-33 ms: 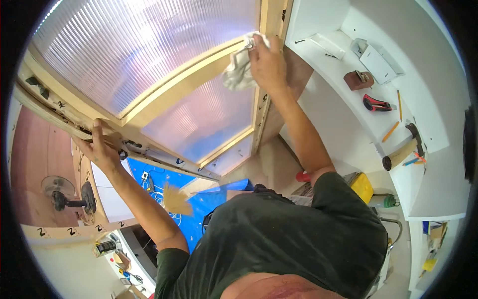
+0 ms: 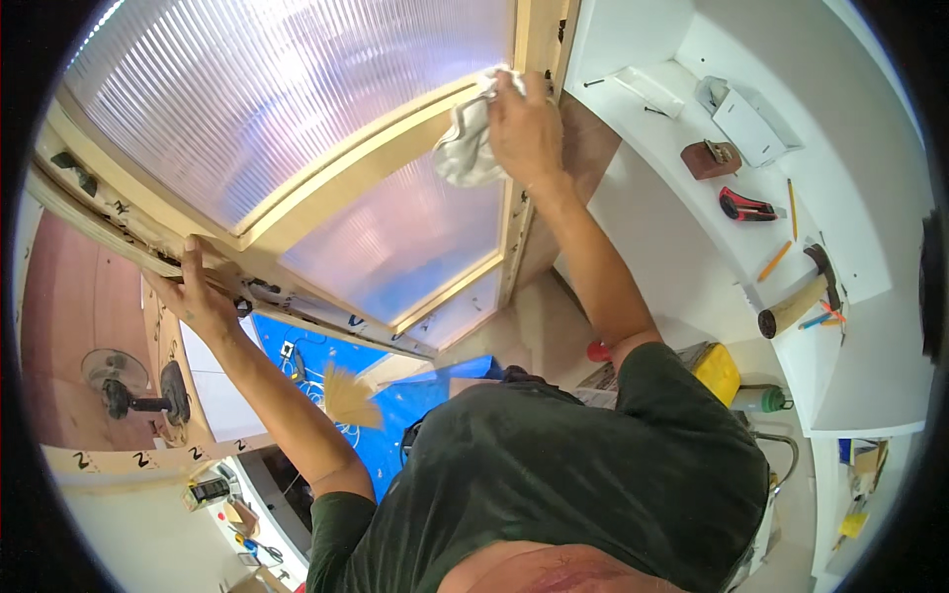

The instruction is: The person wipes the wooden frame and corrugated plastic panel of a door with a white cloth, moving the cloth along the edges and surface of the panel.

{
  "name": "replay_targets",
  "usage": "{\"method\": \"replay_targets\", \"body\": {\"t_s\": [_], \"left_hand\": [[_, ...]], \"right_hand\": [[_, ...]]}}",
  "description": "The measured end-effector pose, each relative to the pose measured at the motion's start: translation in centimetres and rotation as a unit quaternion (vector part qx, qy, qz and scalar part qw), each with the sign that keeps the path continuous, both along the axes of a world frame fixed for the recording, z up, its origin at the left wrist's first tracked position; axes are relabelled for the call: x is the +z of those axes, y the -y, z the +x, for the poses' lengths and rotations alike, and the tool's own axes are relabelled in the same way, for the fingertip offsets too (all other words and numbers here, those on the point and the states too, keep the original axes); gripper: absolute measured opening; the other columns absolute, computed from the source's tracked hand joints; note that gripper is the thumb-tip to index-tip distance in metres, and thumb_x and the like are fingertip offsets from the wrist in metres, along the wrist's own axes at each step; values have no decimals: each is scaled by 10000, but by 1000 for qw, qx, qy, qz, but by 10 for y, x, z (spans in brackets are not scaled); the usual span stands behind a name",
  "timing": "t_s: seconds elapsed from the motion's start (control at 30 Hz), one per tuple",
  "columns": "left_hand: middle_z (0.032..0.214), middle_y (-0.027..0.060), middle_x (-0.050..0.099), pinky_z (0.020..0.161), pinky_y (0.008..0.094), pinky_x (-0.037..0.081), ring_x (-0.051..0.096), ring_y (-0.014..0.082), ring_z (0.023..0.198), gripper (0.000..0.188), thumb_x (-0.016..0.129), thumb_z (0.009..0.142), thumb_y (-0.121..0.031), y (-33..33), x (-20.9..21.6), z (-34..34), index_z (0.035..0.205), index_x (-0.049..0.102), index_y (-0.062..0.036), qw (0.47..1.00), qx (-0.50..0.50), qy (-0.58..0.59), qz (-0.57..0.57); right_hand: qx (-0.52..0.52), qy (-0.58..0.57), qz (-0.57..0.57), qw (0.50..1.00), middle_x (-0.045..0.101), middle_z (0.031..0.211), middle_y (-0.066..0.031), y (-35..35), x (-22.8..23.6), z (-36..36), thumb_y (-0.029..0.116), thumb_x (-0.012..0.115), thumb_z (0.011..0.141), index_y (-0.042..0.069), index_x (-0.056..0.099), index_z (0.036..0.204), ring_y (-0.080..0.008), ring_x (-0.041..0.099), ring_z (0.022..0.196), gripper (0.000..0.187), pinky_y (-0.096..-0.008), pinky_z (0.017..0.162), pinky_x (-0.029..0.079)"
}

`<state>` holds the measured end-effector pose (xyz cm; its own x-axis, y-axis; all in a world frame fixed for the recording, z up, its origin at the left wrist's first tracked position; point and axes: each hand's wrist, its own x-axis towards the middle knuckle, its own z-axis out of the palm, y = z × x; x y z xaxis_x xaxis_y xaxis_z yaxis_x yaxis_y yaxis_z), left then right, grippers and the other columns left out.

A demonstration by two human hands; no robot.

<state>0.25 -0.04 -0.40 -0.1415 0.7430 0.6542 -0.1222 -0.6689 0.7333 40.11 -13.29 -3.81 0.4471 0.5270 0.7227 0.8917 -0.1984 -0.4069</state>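
A wooden door frame with ribbed translucent panels stands in front of me, tilted across the view. My right hand presses a bunched white cloth against the frame's right side, just above the smaller panel. The cloth hangs loose to the left of my fingers. At the frame's near left edge my left hand is closed round the wood, thumb on top; some of its fingers are hidden behind the edge.
On the white shelf at right lie a hammer, a red utility knife, pencils and a brown block-like object. A fan stands at left. Blue sheeting with cables and a brush lies below.
My right hand and the cloth have shifted slightly left, and the cloth's loose part hangs a little lower. My left hand keeps its place on the frame.
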Motion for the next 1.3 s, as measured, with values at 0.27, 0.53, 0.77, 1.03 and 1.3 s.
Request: {"method": "replay_targets", "body": {"t_s": [0.27, 0.53, 0.77, 1.03, 1.3], "left_hand": [[1409, 185, 532, 1043, 387, 453, 563, 249, 1219, 777, 757, 895, -140, 6, 6, 6, 1543, 354, 7, 1000, 7, -3, 14], [1467, 209, 484, 1123, 413, 388, 505, 285, 1310, 739, 722, 921, -104, 4, 1, 5, 1547, 348, 21, 1000, 7, 4, -1], [1426, 175, 491, 1103, 408, 383, 487, 286, 1283, 963, 842, 839, -408, 117, -33, 57, 1540, 345, 25, 968, -49, -229, 95], [1040, 91, 713, 835, 322, 550, 673, 185, 900, 294, 715, 938, -80, 120, 8, 136, 1204, 657, 32, 944, -149, -247, -158], [1185, 130, 692, 897, 378, 563, 678, 227, 1047, 309, 694, 964, -73, 101, 32, 175, 1251, 623, 18, 914, -335, -2, -230]], "right_hand": [[-23, 43, -43, 998, 607, 1113, -189, 4, -5, 9, 97, 605, 909, 47, 605, 1379, -374, 649, 979, 473, -470, 844, 526], [367, -20, 47, 929, 637, 1159, -158, 5, -15, -79, 14, 623, 895, 93, 615, 1389, -303, 674, 896, 501, -404, 767, 564], [471, -101, 134, 866, 681, 1036, -120, 31, -2, -110, -2, 684, 883, 68, 719, 1220, -245, 680, 874, 345, -347, 746, 542], [409, -287, 197, 843, 731, 1136, -95, 43, 1, -89, 135, 810, 854, 72, 700, 1250, -215, 696, 1004, 416, -351, 895, 544], [502, -472, 119, 715, 742, 1060, -43, 23, -14, -59, 123, 784, 914, 19, 702, 1175, -102, 657, 953, 293, -286, 850, 539]]}}
